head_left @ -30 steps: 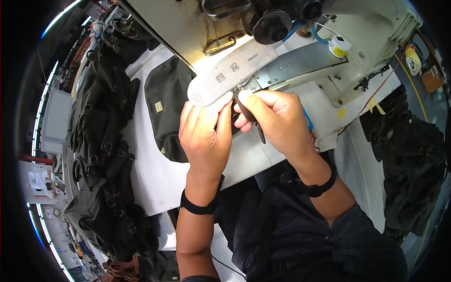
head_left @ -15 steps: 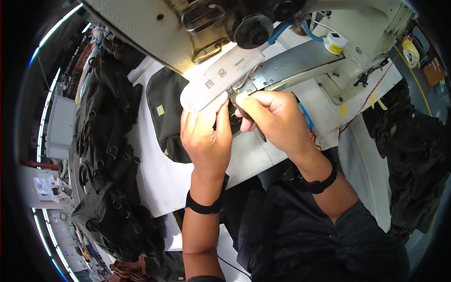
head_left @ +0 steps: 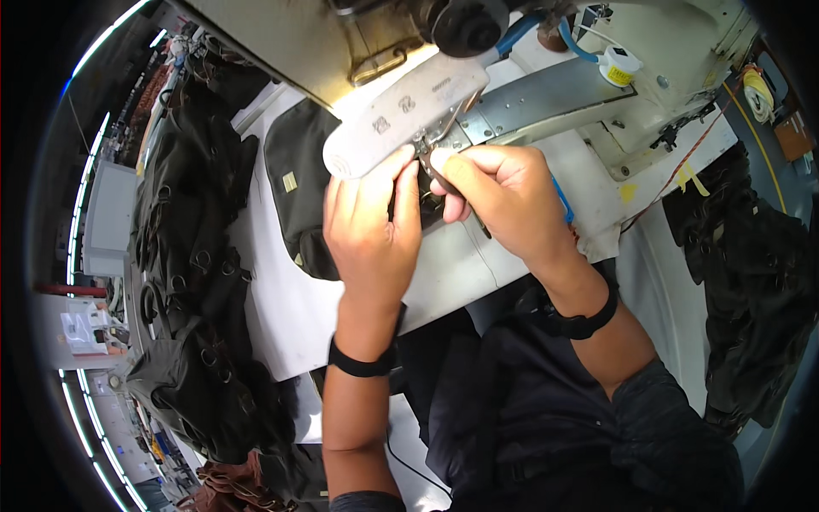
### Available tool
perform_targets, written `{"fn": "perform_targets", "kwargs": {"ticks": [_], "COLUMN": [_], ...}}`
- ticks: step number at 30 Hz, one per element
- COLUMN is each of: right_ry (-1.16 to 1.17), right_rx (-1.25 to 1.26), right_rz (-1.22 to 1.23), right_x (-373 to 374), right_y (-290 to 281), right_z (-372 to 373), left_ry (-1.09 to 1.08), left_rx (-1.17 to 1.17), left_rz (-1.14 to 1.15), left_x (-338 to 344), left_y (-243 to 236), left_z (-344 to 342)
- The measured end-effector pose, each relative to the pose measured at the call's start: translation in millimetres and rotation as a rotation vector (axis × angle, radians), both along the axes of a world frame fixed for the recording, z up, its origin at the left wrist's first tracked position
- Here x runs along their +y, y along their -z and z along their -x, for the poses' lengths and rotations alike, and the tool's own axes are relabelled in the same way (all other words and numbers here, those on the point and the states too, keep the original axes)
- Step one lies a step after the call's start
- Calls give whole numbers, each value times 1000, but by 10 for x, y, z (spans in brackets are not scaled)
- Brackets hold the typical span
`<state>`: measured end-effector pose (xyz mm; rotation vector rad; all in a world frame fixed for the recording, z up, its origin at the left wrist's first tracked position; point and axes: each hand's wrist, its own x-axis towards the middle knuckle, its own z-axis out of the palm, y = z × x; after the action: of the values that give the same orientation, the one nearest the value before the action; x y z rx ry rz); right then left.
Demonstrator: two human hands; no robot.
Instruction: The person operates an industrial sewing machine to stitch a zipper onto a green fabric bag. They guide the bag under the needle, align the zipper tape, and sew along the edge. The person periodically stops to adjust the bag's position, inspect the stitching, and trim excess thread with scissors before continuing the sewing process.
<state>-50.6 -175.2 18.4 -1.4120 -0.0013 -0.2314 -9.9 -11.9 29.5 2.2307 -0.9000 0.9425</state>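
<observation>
My left hand (head_left: 371,224) lies back up with its fingers stretched side by side, the tips at the needle area under the grey sewing machine head (head_left: 401,115). What is under its fingers is hidden. My right hand (head_left: 503,198) is pinched on a thin dark tool (head_left: 479,225) whose tip points at the same spot by the needle. A dark olive fabric piece (head_left: 297,183) lies on the white table (head_left: 281,307) beneath and to the left of both hands. A blue item (head_left: 563,203) shows just behind my right hand.
The cream machine body (head_left: 682,43) spans the top, with a white thread spool (head_left: 618,65) and a metal bed plate (head_left: 546,98). Several dark bags with rings (head_left: 192,256) are piled at the left, and dark fabric (head_left: 759,282) hangs at the right.
Both hands stay together at the needle. The view has shifted, so the machine head and the hands sit a little higher in the picture than before.
</observation>
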Motion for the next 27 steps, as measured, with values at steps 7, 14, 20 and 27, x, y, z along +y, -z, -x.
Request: {"fn": "perform_targets", "kwargs": {"ticks": [7, 14, 20, 27], "right_ry": [66, 471, 456, 448], "right_rx": [-80, -565, -854, -824], "right_rz": [127, 818, 1145, 1112], "right_x": [59, -26, -334, -413], "right_y": [18, 159, 19, 9], "right_z": [147, 176, -24, -133], "left_ry": [-49, -52, -181, 211], "left_rx": [-66, -126, 294, 89], "left_rz": [-659, -781, -913, -843], "left_x": [434, 253, -126, 421], "left_y": [-260, -569, -1186, -962], "left_z": [61, 350, 563, -252]}}
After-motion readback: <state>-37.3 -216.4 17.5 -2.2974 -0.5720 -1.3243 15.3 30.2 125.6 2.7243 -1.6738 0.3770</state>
